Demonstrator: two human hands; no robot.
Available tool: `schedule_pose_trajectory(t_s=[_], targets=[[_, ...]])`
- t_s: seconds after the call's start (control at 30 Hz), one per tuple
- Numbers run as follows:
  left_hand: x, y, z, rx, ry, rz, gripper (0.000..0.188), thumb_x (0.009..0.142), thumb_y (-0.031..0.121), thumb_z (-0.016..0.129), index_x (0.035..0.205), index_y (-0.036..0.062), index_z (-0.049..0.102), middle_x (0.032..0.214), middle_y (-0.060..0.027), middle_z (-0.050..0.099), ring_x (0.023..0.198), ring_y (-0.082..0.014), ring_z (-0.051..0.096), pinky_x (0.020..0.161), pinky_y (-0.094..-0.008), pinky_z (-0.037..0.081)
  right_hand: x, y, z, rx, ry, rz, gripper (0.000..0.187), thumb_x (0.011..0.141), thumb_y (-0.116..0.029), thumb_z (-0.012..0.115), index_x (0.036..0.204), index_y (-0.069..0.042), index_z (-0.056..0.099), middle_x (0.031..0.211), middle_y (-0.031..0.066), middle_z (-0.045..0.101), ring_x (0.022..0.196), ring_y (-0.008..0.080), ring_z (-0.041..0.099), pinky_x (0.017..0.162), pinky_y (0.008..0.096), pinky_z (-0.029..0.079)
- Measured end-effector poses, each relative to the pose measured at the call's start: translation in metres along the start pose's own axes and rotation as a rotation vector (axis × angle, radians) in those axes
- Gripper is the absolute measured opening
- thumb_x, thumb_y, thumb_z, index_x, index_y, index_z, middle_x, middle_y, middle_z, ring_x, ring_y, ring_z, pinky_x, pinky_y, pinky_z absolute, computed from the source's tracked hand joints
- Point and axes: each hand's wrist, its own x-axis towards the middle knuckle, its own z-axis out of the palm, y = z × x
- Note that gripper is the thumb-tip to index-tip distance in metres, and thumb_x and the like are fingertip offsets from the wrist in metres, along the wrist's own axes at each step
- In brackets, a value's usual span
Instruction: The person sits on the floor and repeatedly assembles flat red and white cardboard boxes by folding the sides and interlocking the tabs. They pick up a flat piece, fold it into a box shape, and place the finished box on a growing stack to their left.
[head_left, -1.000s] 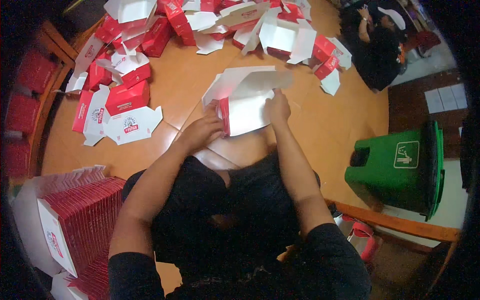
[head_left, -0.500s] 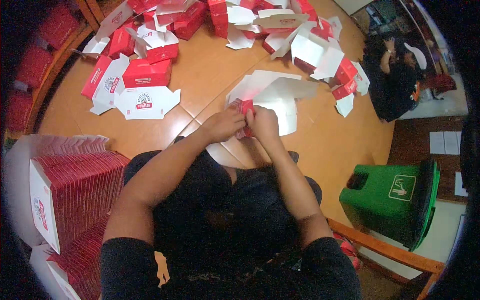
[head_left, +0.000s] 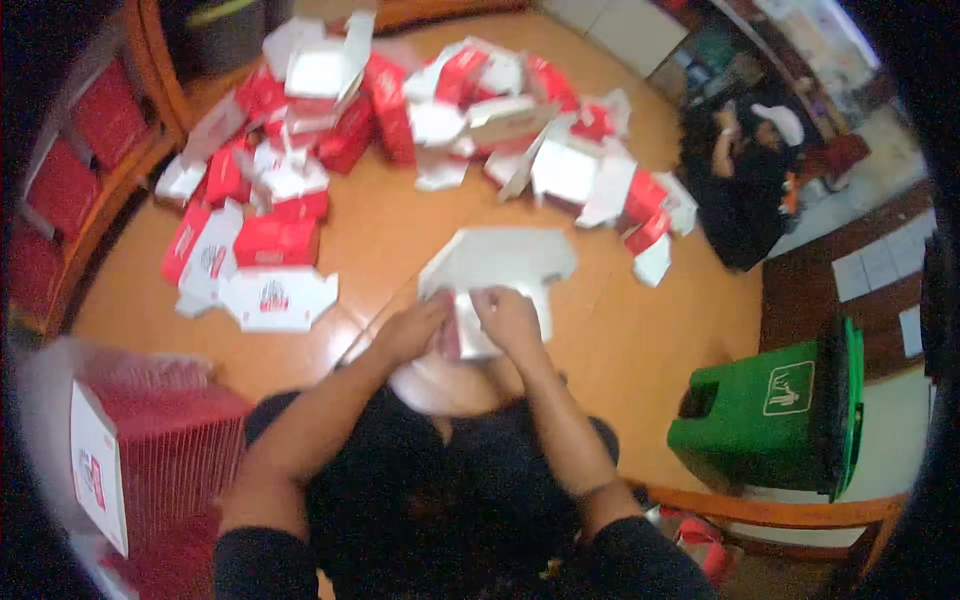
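Observation:
A part-folded cardboard food box point(head_left: 497, 255), white inside with a red outer side, sits open in front of me above my lap. Its wide lid flap spreads away from me. My left hand point(head_left: 415, 330) grips the box's left wall, where a strip of red shows beside the fingers. On the inner right part, my right hand point(head_left: 507, 318) has its fingers bent against the white card. Motion smears both hands' fingertips somewhat.
Many folded red-and-white boxes point(head_left: 350, 130) lie heaped across the tiled floor point(head_left: 610, 330) ahead. Stacked flat box blanks point(head_left: 180, 460) stand at my left. A green bin point(head_left: 750, 410) is at right; beyond it sits another person point(head_left: 740, 190) in black with a white cap.
My view has tilted upward, so the heap sits lower in the picture. My hands have moved apart from their close pinch on the red side, and the box's white inside now shows between them.

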Motion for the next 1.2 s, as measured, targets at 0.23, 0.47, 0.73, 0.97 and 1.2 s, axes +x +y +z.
schedule_pose_trajectory(t_s=[0.23,0.47,0.73,0.97,1.2], targets=[[0.013,0.042,-0.005,-0.069,0.265,-0.076,0.020,0.089,0.009,0.055,0.106,0.0026,0.061,0.120,-0.0206,0.060,0.116,-0.0341,0.056,0.097,-0.0388,0.048,0.017,0.131,-0.014,0.153,0.609,-0.010,0.038,0.085,-0.034,0.064,0.098,0.002,0.065,0.108,0.0279,0.062,0.105,0.0418,0.059,0.090,0.0449,0.047],[0.010,0.023,0.000,-0.399,0.632,-0.303,0.031,0.095,0.013,0.056,0.119,-0.0052,0.051,0.123,-0.0200,0.058,0.114,-0.0273,0.058,0.099,-0.0361,0.045,0.001,0.085,0.028,-0.097,0.021,0.296,0.044,0.093,-0.031,0.043,0.105,0.007,0.063,0.107,0.0334,0.061,0.102,0.0490,0.058,0.093,0.0507,0.044],[0.006,-0.001,0.011,-0.146,0.663,-0.175,0.028,0.097,0.015,0.045,0.118,-0.0042,0.050,0.119,-0.0228,0.053,0.114,-0.0359,0.051,0.100,-0.0426,0.040,-0.006,0.074,0.030,-0.133,0.139,0.206,0.046,0.098,-0.030,0.034,0.105,0.007,0.062,0.105,0.0315,0.062,0.098,0.0492,0.058,0.089,0.0535,0.044],[0.008,0.009,0.009,-0.177,0.656,-0.252,0.024,0.098,0.014,0.043,0.113,-0.0029,0.051,0.120,-0.0224,0.054,0.115,-0.0351,0.051,0.100,-0.0427,0.040,0.000,0.078,0.028,-0.095,0.111,0.219,0.048,0.097,-0.034,0.038,0.111,0.006,0.060,0.106,0.0330,0.061,0.101,0.0480,0.058,0.090,0.0521,0.045],[-0.002,-0.006,-0.056,-0.251,0.955,-0.665,0.030,0.085,0.016,0.061,0.108,-0.0018,0.053,0.113,-0.0221,0.056,0.104,-0.0337,0.056,0.089,-0.0405,0.046,0.008,0.068,-0.035,0.189,-0.066,0.298,0.045,0.090,-0.039,0.057,0.114,-0.001,0.063,0.108,0.0236,0.066,0.104,0.0344,0.064,0.090,0.0411,0.049]])
